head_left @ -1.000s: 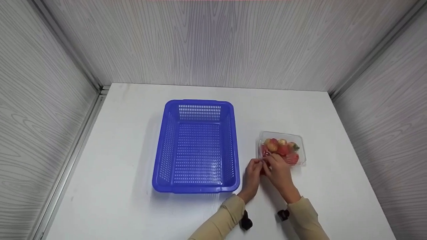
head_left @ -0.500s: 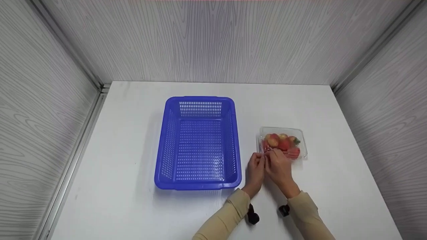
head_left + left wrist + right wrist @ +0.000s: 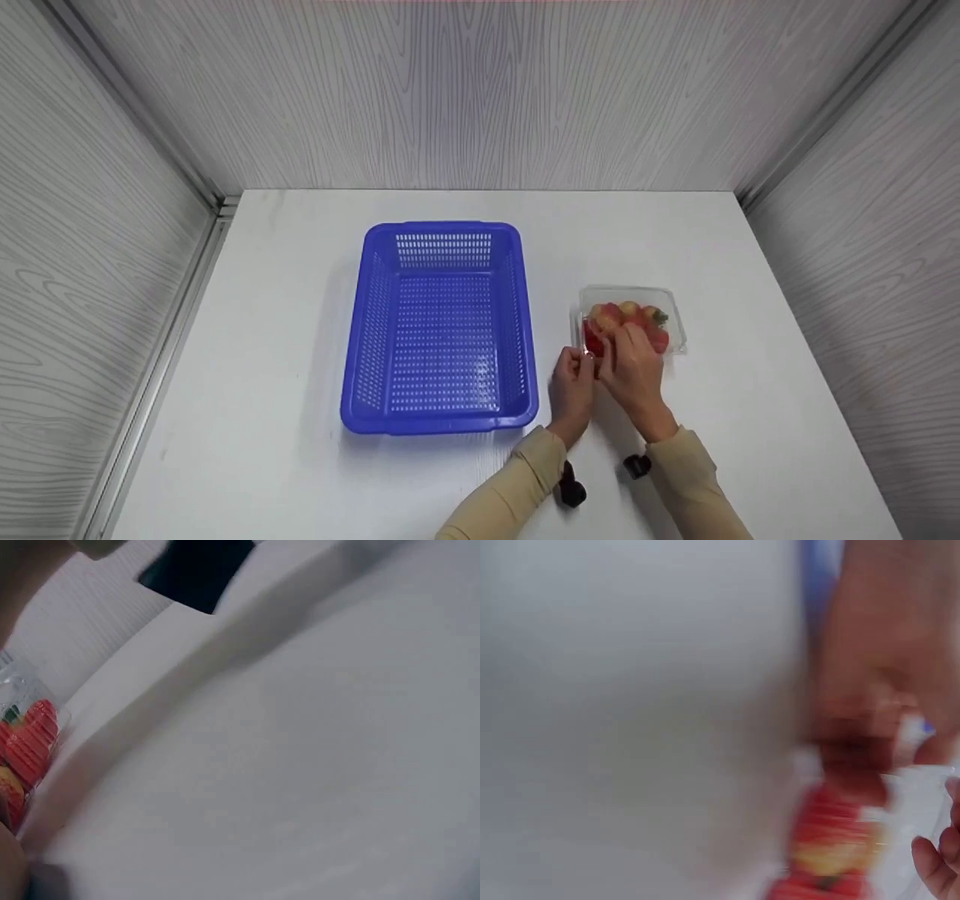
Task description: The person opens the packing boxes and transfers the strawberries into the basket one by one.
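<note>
A clear plastic container (image 3: 677, 304) holds several red-and-yellow fruits (image 3: 606, 318), one with a green leafy top. At its near left corner in the head view, my left hand (image 3: 574, 394) pinches the edge with bent fingers. My right hand (image 3: 636, 371) lies over the near side, its bent fingertips at the fruit and partly hiding it. Whether those fingertips hold the plastic cannot be told. The right wrist view shows the right hand (image 3: 885, 675) blurred above the red fruit (image 3: 829, 832). Striped red fruit (image 3: 31, 742) shows through clear plastic in the left wrist view.
A blue perforated basket (image 3: 352, 360) stands left of the container on the white table (image 3: 247, 360). Grey wood-grain panels (image 3: 465, 97) enclose the back and sides. Black wrist devices (image 3: 572, 493) sit by both cuffs.
Both hands worked side by side at the container's near edge; my right hand has since shifted up and right over the fruit. My left hand has stayed at the corner. The basket stands still.
</note>
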### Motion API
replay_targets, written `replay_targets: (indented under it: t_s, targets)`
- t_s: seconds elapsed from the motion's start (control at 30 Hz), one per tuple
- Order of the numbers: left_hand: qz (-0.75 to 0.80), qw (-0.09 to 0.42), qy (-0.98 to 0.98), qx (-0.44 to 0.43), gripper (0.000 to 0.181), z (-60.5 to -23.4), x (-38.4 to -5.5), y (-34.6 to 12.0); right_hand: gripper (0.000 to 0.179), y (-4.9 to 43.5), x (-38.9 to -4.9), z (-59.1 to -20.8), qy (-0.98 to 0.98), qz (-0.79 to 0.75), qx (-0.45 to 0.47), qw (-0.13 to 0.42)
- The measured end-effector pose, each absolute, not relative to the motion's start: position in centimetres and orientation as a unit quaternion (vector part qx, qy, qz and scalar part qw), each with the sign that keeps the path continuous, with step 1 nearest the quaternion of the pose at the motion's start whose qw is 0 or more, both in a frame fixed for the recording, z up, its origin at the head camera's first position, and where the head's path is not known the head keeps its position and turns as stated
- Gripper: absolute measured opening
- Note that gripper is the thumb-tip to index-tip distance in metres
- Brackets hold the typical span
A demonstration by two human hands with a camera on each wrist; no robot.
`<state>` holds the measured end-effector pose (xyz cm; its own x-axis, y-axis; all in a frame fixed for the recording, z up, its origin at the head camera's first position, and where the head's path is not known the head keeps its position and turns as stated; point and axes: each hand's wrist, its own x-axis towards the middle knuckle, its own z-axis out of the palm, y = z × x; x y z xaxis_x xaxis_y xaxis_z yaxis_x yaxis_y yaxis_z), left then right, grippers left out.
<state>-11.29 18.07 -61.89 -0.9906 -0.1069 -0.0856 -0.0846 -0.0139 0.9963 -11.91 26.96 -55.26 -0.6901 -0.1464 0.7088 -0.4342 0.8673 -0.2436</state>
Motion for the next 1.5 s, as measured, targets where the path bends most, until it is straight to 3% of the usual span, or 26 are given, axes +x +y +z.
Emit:
replay_targets:
  t_s: [0.2,0.5,0.67,0.87,1.0,1.2,1.5]
  targets:
    - [-0.722,-0.004,-0.689,0.064,0.010,-62.0,-11.3,17.9,0.005,27.3,-13.7,-51.7,-0.886,0.216,0.165,0.375]
    - [-0.754,-0.004,-0.656,0.028,0.010,-63.0,-10.5,17.7,0.006,27.7,-16.7,-49.6,-0.880,0.200,0.205,0.378]
    - [-0.760,-0.003,-0.650,0.006,0.011,-63.1,-10.3,17.5,0.003,27.6,-20.2,-48.3,-0.890,0.168,0.210,0.368]
    - [-0.747,-0.009,-0.665,-0.018,0.012,-63.0,-10.1,17.2,0.015,27.3,-24.5,-48.1,-0.913,0.157,0.189,0.326]
    - [-0.741,-0.019,-0.671,-0.022,0.015,-63.0,-9.8,17.0,0.022,26.8,-26.8,-48.8,-0.939,0.142,0.156,0.272]
    - [-0.741,-0.025,-0.671,-0.019,0.009,-63.0,-9.6,16.9,0.029,25.9,-30.0,-49.8,-0.979,0.095,0.106,0.147]
    - [-0.745,0.000,-0.667,-0.025,0.011,-62.7,-10.0,17.1,0.037,25.2,-33.9,-51.6,-0.993,0.091,0.070,-0.035]
